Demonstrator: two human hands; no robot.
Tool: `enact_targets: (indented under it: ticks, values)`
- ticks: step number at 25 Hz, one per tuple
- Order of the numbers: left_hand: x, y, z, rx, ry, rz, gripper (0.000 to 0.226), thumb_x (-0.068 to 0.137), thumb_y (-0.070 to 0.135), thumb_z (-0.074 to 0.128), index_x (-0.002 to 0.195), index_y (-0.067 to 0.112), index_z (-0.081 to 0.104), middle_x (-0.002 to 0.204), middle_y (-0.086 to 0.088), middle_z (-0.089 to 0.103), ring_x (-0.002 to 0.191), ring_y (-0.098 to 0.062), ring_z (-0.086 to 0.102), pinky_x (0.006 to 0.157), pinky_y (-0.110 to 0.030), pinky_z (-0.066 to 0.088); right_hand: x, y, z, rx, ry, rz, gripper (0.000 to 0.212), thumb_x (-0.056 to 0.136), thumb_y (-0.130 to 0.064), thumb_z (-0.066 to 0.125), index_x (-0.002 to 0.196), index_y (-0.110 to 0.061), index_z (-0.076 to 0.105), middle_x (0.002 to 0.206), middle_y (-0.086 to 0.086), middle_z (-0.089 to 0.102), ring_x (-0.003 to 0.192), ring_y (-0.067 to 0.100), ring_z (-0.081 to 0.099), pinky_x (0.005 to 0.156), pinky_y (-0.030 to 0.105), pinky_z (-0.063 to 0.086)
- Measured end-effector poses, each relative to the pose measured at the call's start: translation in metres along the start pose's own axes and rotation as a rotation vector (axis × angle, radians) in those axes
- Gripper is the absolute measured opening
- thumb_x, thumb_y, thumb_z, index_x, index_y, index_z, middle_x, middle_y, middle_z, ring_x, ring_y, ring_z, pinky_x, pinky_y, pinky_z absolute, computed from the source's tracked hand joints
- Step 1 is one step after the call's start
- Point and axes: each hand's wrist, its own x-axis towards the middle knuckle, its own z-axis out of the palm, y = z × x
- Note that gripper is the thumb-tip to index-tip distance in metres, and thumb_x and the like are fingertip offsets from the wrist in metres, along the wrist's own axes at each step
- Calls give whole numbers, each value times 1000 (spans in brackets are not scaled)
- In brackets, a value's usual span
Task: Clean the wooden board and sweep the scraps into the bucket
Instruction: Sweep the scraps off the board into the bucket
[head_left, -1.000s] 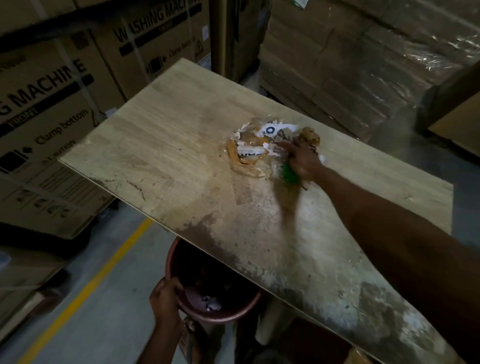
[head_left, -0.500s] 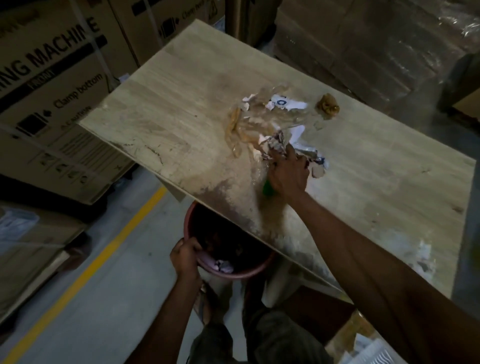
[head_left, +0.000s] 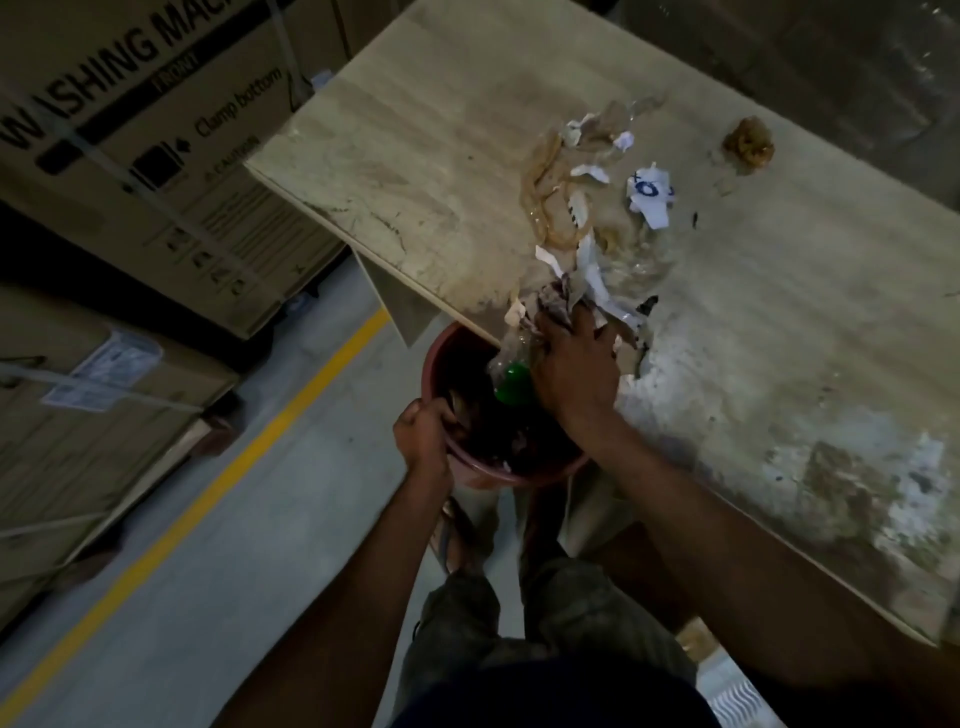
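Holding the bucket (head_left: 519, 475) under the wooden board (head_left: 441, 130) with scraps (head_left: 566, 208) at its edge.

My left hand (head_left: 423, 436) curls tight round the bucket's near rim. Just beyond it, my right hand (head_left: 574, 364) presses its fingers down on the nearest scraps at the board's edge, with a green-capped plastic bottle (head_left: 511, 382) by the palm, over the bucket. The board's long axis runs from far left of my hands to near right. A brown clump (head_left: 748, 148) lies well beyond my right hand; cardboard boxes (head_left: 130, 130) stand left.
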Motion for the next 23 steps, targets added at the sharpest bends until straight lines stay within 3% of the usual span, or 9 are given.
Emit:
enact_targets:
  ticks: [2, 6, 10, 14, 16, 18, 20, 23]
  values:
    - [1, 1, -11, 10, 2, -8, 21, 67, -7, 56, 55, 8, 47, 47, 1, 39, 49, -18, 35, 53, -28, 31, -23, -16, 7, -8, -16, -38, 52, 96, -35, 53, 148, -35, 49, 162, 14, 30, 134, 48, 36, 100, 53, 46]
    - [4, 2, -33, 6, 14, 11, 12, 56, 2, 58, 56, 9, 47, 60, -10, 36, 60, -19, 38, 59, -31, 33, -57, -46, 33, -7, -112, -126, 56, 91, -31, 36, 146, -39, 47, 166, 9, 26, 145, 46, 31, 102, 52, 45]
    - [5, 4, -54, -44, 8, 14, 11, 65, -6, 54, 64, 4, 51, 62, -10, 39, 55, -17, 42, 58, -26, 38, -92, -61, 47, 103, -242, -192, 46, 99, -28, 56, 144, -34, 52, 159, 9, 35, 139, 40, 41, 104, 50, 51]
    - [4, 6, -61, -69, 14, 36, 13, 71, -10, 52, 68, 2, 52, 60, -8, 38, 46, -11, 40, 49, -19, 36, -102, -58, 30, 167, -104, -255, 54, 97, -32, 61, 148, -32, 44, 153, 6, 44, 137, 29, 46, 102, 43, 53]
    - [4, 3, -59, -78, 20, 30, 14, 71, -10, 52, 66, 3, 51, 59, -6, 37, 47, -11, 39, 50, -20, 35, -97, -49, 13, 269, -103, -273, 47, 98, -33, 50, 146, -30, 47, 144, 4, 52, 131, 27, 53, 100, 45, 53]
    - [8, 0, -53, -87, 23, 19, 20, 70, -11, 53, 61, 5, 47, 55, -3, 37, 48, -12, 39, 51, -21, 34, -89, -35, -8, 490, 6, -241, 42, 99, -30, 42, 140, -34, 49, 138, 0, 57, 126, 24, 57, 99, 41, 51]
    - [10, -3, -47, -76, 20, 24, 22, 70, -12, 52, 57, 5, 47, 50, 0, 40, 48, -12, 41, 51, -21, 36, -68, -13, -30, 621, 186, -84, 38, 101, -22, 43, 136, -34, 51, 137, 1, 59, 123, 22, 56, 99, 36, 45]
    - [13, -8, -38, -77, 15, 40, 25, 70, -13, 51, 54, 6, 48, 43, 5, 42, 44, -11, 41, 48, -20, 36, -7, 49, -52, 416, 512, 219, 34, 98, -18, 46, 129, -12, 61, 123, 18, 66, 113, 38, 58, 92, 42, 44]
